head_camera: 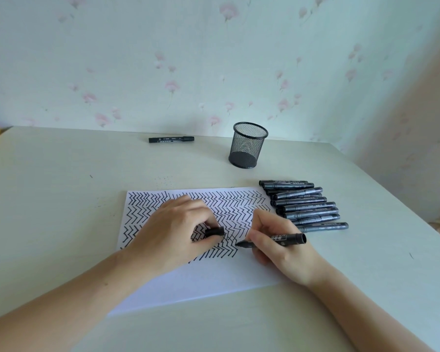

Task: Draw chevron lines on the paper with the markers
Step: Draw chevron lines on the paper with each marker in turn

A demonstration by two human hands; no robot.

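The paper [203,278] lies on the table [61,199], both hands resting on it — the left hand [173,229] left of the right hand [277,247]. A row of markers [308,207] lies just right of the paper's far corner. Behind stands a mesh cup [248,146], with a single marker [171,139] to its left.

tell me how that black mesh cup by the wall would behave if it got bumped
The mesh pen cup looks empty and is open wire mesh, so probably light and easy to slide or knock over. It is round and tapered, so once tipped it would likely roll in a curve.
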